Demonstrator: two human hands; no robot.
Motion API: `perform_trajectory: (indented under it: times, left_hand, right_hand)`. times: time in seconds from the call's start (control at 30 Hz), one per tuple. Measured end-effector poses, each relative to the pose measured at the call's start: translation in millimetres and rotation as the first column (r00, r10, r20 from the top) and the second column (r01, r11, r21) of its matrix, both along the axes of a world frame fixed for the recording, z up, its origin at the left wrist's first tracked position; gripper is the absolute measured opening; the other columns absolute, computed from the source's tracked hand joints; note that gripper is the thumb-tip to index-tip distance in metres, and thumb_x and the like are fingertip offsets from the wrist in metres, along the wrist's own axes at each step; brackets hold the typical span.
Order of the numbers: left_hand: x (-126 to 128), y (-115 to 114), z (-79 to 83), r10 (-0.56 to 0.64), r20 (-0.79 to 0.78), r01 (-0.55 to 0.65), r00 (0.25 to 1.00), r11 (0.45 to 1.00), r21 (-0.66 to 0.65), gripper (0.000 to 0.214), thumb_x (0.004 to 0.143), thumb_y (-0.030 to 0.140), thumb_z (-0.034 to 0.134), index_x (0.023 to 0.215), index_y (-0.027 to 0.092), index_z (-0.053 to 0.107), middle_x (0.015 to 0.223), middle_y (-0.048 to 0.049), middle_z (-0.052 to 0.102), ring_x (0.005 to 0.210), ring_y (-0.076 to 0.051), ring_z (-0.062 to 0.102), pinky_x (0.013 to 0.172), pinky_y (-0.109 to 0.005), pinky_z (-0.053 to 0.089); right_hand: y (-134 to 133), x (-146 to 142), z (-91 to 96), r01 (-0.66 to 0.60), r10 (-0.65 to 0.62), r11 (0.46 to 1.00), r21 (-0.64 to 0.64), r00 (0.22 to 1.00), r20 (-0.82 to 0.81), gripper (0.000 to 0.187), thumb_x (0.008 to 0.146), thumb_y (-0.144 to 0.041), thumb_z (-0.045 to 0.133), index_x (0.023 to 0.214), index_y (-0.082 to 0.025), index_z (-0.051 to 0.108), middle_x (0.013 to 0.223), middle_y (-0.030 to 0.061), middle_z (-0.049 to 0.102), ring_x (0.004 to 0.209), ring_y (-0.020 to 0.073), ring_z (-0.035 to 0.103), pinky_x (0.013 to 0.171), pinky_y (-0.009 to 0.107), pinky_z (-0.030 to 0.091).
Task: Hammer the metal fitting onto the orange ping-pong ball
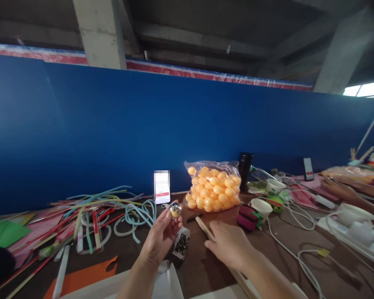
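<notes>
Over table (pixel 201 263), left hand (pixel 162 236) holding shiny ball (pixel 175 210), right hand (pixel 232 245) on stick (pixel 203 228)

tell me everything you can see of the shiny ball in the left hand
The shiny ball is round and smooth-looking, silvery and mirror-like as polished metal would be, with a warm yellowish patch low on its surface, perhaps a reflection. No seam or separate part can be made out. It is held up in the fingers of the left hand, which hide part of its underside, and in the picture it appears just above the open box of small dark pieces.
</notes>
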State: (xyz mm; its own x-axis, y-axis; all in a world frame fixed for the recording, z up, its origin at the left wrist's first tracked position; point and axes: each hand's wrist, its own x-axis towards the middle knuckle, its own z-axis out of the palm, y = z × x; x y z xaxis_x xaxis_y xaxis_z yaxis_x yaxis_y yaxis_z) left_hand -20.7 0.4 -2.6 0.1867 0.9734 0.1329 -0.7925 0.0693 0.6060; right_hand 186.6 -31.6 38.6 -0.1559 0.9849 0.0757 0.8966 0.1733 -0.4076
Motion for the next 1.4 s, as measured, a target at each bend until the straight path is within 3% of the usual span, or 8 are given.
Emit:
perform_trajectory:
  times: [0.13,0.3,0.53,0.63,0.73,0.8,0.87,1.4]
  left_hand:
    - [-1.1,1.4,-0.7,0.016,0.013,-0.016,1.0,1.0,-0.021,0.042,0.081,0.02,0.068,0.122,0.019,0.06,0.094,-0.0052,0.069,0.077,-0.012,0.065,0.073,-0.023,0.055]
    - [-1.0,2.8,-3.1,0.033,0.003,-0.033,0.999,0.999,-0.032,0.043,0.08,0.02,0.069,0.123,0.019,0.06,0.101,-0.007,0.07,0.079,-0.013,0.066,0.074,-0.023,0.055]
    - [-0.8,4.4,-5.4,0.073,0.022,-0.071,0.997,0.995,-0.069,0.035,0.082,0.017,0.066,0.117,0.018,0.063,0.101,-0.007,0.071,0.081,-0.014,0.068,0.079,-0.025,0.055]
    - [-0.2,5.1,-5.2,0.102,0.018,-0.1,0.995,0.991,-0.089,0.035,0.081,0.016,0.068,0.115,0.018,0.064,0.099,-0.007,0.072,0.081,-0.014,0.068,0.079,-0.025,0.055]
    - [0.6,6.2,-5.6,0.152,-0.008,-0.152,0.988,0.984,-0.096,0.035,0.079,0.017,0.069,0.114,0.017,0.065,0.099,-0.0073,0.072,0.081,-0.013,0.068,0.079,-0.025,0.055]
    - [1.4,7.0,-5.6,0.192,-0.039,-0.195,0.981,0.977,-0.091,0.036,0.078,0.017,0.071,0.114,0.017,0.065,0.097,-0.0074,0.072,0.082,-0.014,0.068,0.08,-0.025,0.055]
    - [2.7,7.8,-5.2,0.233,-0.077,-0.239,0.969,0.968,-0.079,0.039,0.077,0.018,0.072,0.115,0.017,0.064,0.096,-0.0071,0.072,0.083,-0.014,0.068,0.08,-0.025,0.055]
    - [8.2,10.1,-9.9,0.279,-0.216,-0.29,0.936,0.957,-0.02,0.043,0.075,0.023,0.075,0.117,0.021,0.064,0.105,-0.006,0.069,0.086,-0.014,0.067,0.086,-0.028,0.051]
  right_hand:
    - [1.4,2.0,-16.3,0.014,-0.007,0.999,-0.037,0.986,0.169,0.029,0.068,-0.018,0.069,0.096,-0.012,0.068,0.1,0.0217,0.071,0.093,0.0429,0.067,0.075,0.048,0.047]
    - [4.0,6.4,-39.3,0.035,-0.029,0.999,-0.032,0.982,0.186,0.028,0.072,-0.01,0.06,0.099,-0.009,0.067,0.099,0.0234,0.07,0.091,0.04,0.068,0.075,0.046,0.049]
    - [7.6,12.2,-48.6,0.01,-0.011,1.0,-0.013,0.996,-0.088,0.016,0.079,-0.01,0.049,0.081,-0.014,0.064,0.086,0.0169,0.071,0.085,0.0317,0.069,0.074,0.038,0.049]
    - [4.1,11.0,-40.4,-0.027,0.018,0.999,-0.031,0.967,-0.256,0.026,0.093,-0.021,0.037,0.086,-0.018,0.061,0.071,0.0061,0.067,0.061,0.0209,0.066,0.057,0.029,0.049]
    - [-6.2,7.4,-30.7,-0.087,0.047,0.994,-0.067,0.889,-0.456,0.039,0.1,-0.041,0.023,0.107,-0.02,0.055,0.065,-0.0014,0.056,0.039,0.0121,0.049,0.035,0.022,0.04]
    - [-15.4,4.1,-24.6,-0.183,0.055,0.979,-0.089,0.657,-0.751,0.042,0.096,-0.053,0.036,0.118,-0.021,0.052,0.072,-0.0014,0.054,0.038,0.0083,0.041,0.032,0.02,0.035]
    - [-24.2,0.5,-19.1,-0.226,0.059,0.971,-0.08,0.55,-0.833,0.049,0.091,-0.06,0.044,0.116,-0.02,0.054,0.071,-0.0022,0.051,0.036,0.0056,0.036,0.029,0.017,0.029]
    - [-32.7,-10.2,-19.2,-0.237,0.192,0.971,0.021,0.726,-0.66,0.034,0.096,-0.047,0.039,0.088,-0.019,0.055,0.064,-0.0016,0.052,0.043,0.0097,0.045,0.037,0.019,0.034]
